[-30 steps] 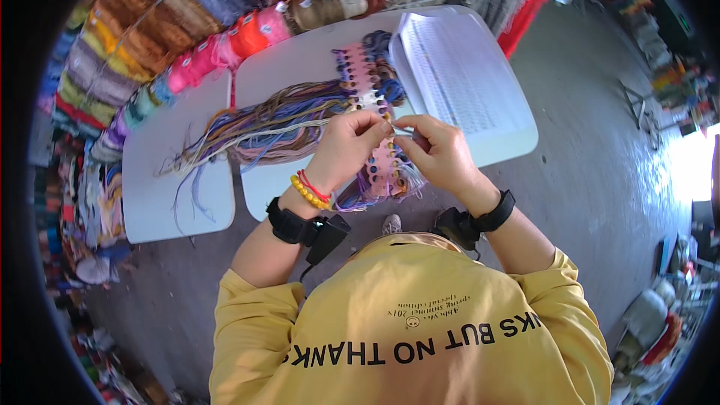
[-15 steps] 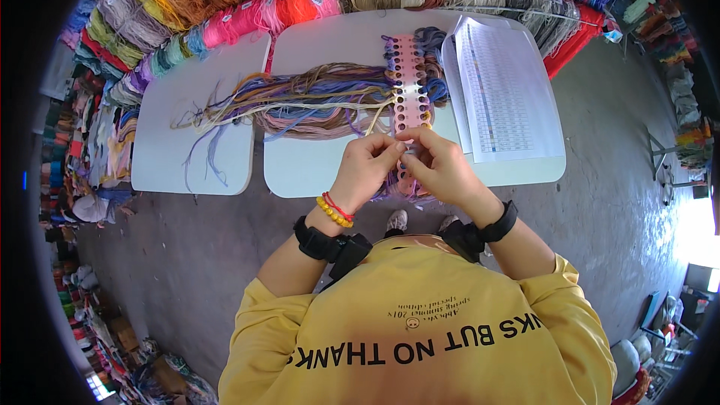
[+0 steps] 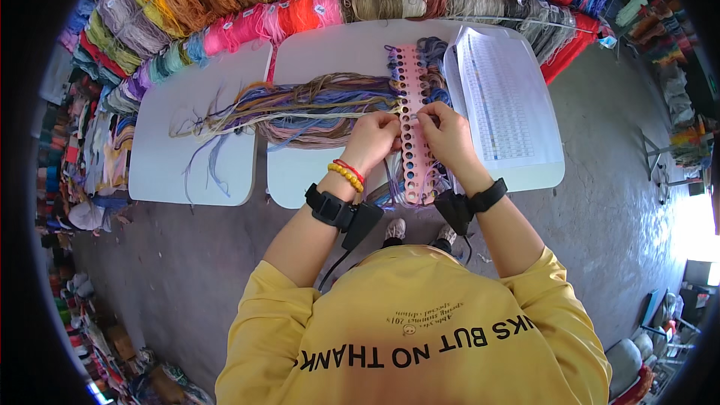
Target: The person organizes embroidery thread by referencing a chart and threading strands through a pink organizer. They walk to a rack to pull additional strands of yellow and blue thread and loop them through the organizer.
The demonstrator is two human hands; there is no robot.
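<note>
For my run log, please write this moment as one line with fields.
left hand: pinching thread at pink hole card | right hand: fingers on card | thread bundle: spread leftward on white table | printed sheet: right of card

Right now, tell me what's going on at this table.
A person in a yellow shirt works embroidery threads at a white table. Both hands, left hand and right hand, pinch at a pink card with rows of holes. Loose threads fan out to the left; a printed sheet lies on the right.
</note>
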